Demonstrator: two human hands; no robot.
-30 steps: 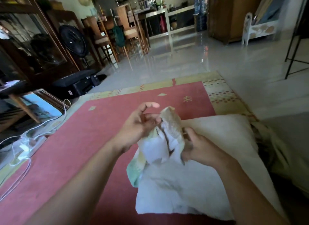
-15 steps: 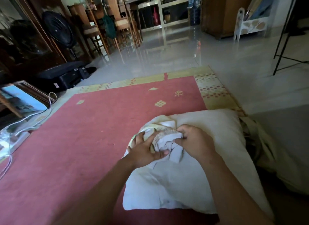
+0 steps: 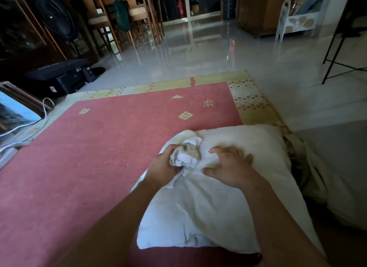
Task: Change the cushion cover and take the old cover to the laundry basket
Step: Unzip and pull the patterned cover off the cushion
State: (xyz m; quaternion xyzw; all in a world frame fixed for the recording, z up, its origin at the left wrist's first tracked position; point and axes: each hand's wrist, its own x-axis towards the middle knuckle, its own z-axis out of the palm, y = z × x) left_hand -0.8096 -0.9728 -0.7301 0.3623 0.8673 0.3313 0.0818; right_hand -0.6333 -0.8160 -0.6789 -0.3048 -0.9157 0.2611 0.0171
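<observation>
No writing, brand, number or sign can be read anywhere in the view. The black box-shaped printer (image 3: 59, 78) on the floor at the far left carries a small pale sticker on its front face and faint light marks along its top edge, but both are too small and blurred to make out. The flat blue-faced panel (image 3: 14, 111) at the left edge shows a dark smudged band that may be print; no letter can be told. The yellow shapes woven into the red rug (image 3: 111, 143) are ornaments, not characters.
</observation>
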